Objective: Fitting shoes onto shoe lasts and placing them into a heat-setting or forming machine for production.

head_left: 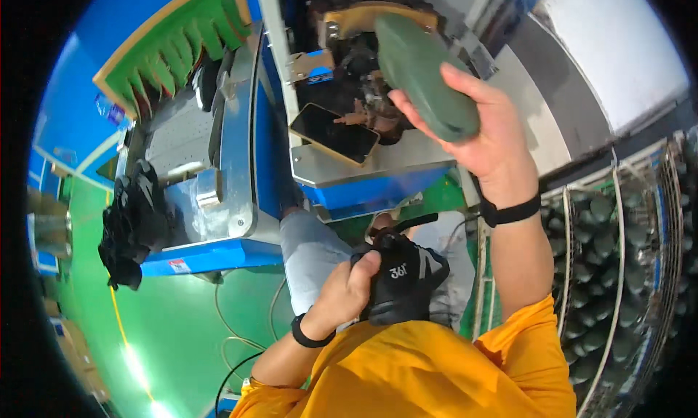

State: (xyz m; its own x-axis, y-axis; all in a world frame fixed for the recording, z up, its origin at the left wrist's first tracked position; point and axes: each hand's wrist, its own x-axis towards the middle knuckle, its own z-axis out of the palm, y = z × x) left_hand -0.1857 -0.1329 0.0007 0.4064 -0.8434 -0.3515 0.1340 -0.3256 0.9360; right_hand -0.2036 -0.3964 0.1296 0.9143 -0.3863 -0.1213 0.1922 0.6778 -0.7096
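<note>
A dark green shoe last [425, 80] is in my right hand [491, 127], raised at the upper right of centre. My thumb lies on one side of the last and my fingers on the other, its narrow end pointing away from me. Down at my lap, my left hand [349, 283] grips a black shoe upper [396, 294] with white markings; the thumb presses on its edge, and the other fingers are mostly hidden. The last and the upper are apart.
A phone [334, 133] lies on the metal machine ledge [313, 167] ahead. On the left, black shoe uppers [134, 218] hang at the end of a conveyor [182, 138] with a green strip curtain [171, 51]. A wire rack [618, 272] of dark green lasts stands right.
</note>
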